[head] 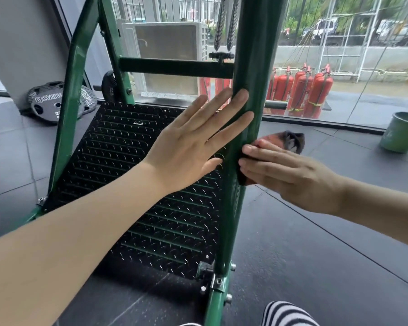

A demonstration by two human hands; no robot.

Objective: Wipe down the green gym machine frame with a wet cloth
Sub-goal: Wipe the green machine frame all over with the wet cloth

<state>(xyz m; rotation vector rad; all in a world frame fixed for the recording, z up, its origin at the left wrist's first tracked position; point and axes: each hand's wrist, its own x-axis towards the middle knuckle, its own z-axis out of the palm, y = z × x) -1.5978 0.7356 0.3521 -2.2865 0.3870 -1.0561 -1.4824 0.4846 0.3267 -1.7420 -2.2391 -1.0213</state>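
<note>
**Gym floor by the window: cloth pressed to the green post**

On dark rubber flooring beside a big window, the right hand point(290, 175) holds its fingers straight and together, pressing a reddish cloth point(280, 142) against the green frame point(250, 67) post. The left hand point(193, 142), fingers straight and spread, touches the post higher up. A green bucket point(402, 132) stands well to the right.

Weight plates point(57, 102) far left of frame upright point(247, 67), bucket point(402, 132) far right, extinguishers point(302, 95) seemingly behind glass
</note>
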